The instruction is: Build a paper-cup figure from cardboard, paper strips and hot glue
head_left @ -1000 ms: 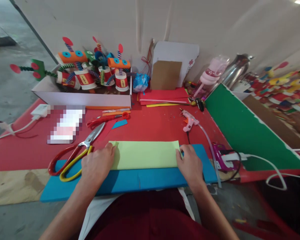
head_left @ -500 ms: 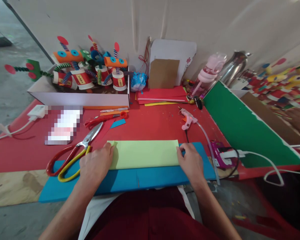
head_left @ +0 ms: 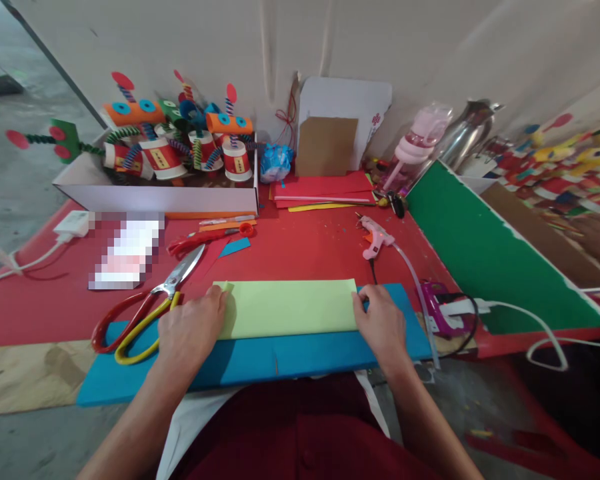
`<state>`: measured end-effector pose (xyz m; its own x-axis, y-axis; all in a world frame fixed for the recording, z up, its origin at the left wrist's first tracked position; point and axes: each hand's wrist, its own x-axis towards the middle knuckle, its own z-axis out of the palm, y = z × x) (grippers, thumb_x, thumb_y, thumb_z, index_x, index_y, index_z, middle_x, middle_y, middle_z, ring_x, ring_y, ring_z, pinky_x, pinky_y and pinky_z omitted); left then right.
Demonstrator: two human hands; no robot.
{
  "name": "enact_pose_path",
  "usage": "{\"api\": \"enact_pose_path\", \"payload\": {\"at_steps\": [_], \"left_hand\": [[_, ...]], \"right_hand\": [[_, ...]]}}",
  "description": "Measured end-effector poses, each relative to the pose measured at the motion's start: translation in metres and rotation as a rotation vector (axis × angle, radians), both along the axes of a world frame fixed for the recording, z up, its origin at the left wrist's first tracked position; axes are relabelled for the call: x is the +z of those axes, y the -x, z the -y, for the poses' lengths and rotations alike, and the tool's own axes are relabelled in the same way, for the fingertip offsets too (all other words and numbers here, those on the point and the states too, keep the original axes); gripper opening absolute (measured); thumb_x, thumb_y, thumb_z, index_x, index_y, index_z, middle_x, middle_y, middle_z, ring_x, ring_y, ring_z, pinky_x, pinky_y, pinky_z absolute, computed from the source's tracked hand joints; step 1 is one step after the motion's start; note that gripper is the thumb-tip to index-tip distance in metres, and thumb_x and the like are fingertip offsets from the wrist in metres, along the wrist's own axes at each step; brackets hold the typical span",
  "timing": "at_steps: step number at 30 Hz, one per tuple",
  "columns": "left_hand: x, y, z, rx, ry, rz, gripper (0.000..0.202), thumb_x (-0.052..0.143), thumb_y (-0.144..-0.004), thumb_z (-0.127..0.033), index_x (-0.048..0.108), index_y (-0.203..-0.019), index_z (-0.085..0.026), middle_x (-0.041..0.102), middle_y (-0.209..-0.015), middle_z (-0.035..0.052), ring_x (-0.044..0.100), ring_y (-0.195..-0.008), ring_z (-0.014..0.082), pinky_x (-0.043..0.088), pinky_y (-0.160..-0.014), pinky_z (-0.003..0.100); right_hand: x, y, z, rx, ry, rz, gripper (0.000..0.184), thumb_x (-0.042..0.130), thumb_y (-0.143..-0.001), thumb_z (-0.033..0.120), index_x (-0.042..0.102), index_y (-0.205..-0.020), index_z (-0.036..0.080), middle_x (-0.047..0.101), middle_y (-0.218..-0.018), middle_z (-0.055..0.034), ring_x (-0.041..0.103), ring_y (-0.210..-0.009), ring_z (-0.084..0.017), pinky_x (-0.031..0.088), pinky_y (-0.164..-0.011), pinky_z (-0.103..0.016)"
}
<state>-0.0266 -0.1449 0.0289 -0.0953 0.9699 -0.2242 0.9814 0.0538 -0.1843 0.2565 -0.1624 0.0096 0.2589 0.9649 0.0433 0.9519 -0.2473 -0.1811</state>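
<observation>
A strip of light green paper (head_left: 290,308) lies flat over a blue board (head_left: 305,357) at the table's front edge. My left hand (head_left: 193,323) grips its left end, where a small corner of the paper curls up by the fingers. At the opposite end, my right hand (head_left: 380,320) pinches the paper's edge between thumb and fingers. Scissors (head_left: 170,285) with one red and one yellow handle rest just left of my left hand, their handles partly on the blue board. Beyond my right hand lies a pink hot glue gun (head_left: 377,237) with a clear tube or stick trailing from it.
A white box (head_left: 160,199) of paper-cup figures (head_left: 163,159) stands back left. A blurred-out flat object (head_left: 127,250) lies before it. Coloured paper sheets (head_left: 325,190), a pink bottle (head_left: 415,143) and a metal jug (head_left: 473,127) are behind. A green panel (head_left: 495,260) and power strip (head_left: 445,310) flank the right.
Both hands keep their hold on the green paper with almost no movement. The whole view has shifted very slightly.
</observation>
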Motion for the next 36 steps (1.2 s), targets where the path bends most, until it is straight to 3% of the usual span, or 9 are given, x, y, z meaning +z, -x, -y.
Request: {"api": "enact_pose_path", "payload": {"at_steps": [13,20,23,26,29,32,36], "left_hand": [[-0.001,0.001,-0.001,-0.002,-0.013,0.007,0.044,0.024,-0.098,-0.034,0.062,-0.11,-0.017,0.071,-0.076,0.0161,0.07,-0.072,0.0346,0.051,-0.06,0.04],[-0.003,-0.002,0.002,0.034,-0.017,0.006,0.046,0.022,-0.097,-0.038,0.058,-0.116,-0.017,0.07,-0.075,0.0144,0.069,-0.07,0.0311,0.049,-0.059,0.036],[-0.005,-0.002,0.004,0.034,-0.102,0.032,0.044,0.026,-0.097,-0.037,0.054,-0.123,-0.015,0.07,-0.084,0.0153,0.068,-0.071,0.0288,0.049,-0.062,0.035],[-0.01,0.0,0.006,-0.064,-0.286,0.05,0.045,0.032,-0.096,-0.032,0.048,-0.135,-0.015,0.066,-0.106,0.0188,0.065,-0.088,0.0313,0.05,-0.072,0.04],[-0.014,0.003,0.006,-0.28,-0.418,0.071,0.05,0.033,-0.094,-0.019,0.041,-0.143,-0.028,0.055,-0.132,0.0168,0.058,-0.109,0.0334,0.046,-0.086,0.047],[-0.016,0.007,0.002,-0.528,-0.419,0.115,0.06,0.037,-0.091,-0.01,0.039,-0.141,-0.043,0.041,-0.149,0.0057,0.045,-0.128,0.0333,0.04,-0.098,0.052],[-0.02,0.011,-0.006,-0.688,-0.344,0.098,0.06,0.041,-0.09,-0.008,0.043,-0.139,-0.043,0.041,-0.15,-0.0006,0.032,-0.139,0.0337,0.033,-0.106,0.056]], "right_hand": [[0.009,0.008,-0.002,-0.037,0.093,0.073,0.014,0.052,-0.092,0.027,0.057,-0.083,0.018,0.061,-0.092,-0.0045,0.05,-0.063,-0.012,0.018,-0.051,-0.027],[0.001,0.011,0.004,0.007,0.037,0.198,0.017,0.046,-0.096,0.03,0.058,-0.093,0.018,0.061,-0.095,-0.0062,0.056,-0.067,-0.014,0.017,-0.047,-0.026],[-0.005,0.012,0.006,0.029,-0.033,0.243,0.019,0.044,-0.096,0.029,0.057,-0.102,0.017,0.062,-0.099,-0.0084,0.059,-0.073,-0.017,0.019,-0.047,-0.026],[-0.01,0.011,0.005,0.069,-0.09,0.273,0.021,0.045,-0.096,0.025,0.057,-0.111,0.017,0.063,-0.105,-0.0103,0.06,-0.079,-0.019,0.025,-0.049,-0.026],[-0.012,0.008,0.004,0.176,-0.137,0.31,0.026,0.044,-0.094,0.014,0.059,-0.115,0.017,0.063,-0.109,-0.0119,0.059,-0.089,-0.021,0.034,-0.06,-0.027],[-0.011,0.007,0.002,0.323,-0.157,0.351,0.029,0.046,-0.091,0.009,0.062,-0.114,0.02,0.063,-0.113,-0.0115,0.055,-0.096,-0.024,0.037,-0.072,-0.031],[-0.006,0.0,0.0,0.435,-0.134,0.359,0.023,0.052,-0.089,0.012,0.066,-0.105,0.021,0.068,-0.105,-0.0085,0.052,-0.091,-0.023,0.037,-0.074,-0.033]]}}
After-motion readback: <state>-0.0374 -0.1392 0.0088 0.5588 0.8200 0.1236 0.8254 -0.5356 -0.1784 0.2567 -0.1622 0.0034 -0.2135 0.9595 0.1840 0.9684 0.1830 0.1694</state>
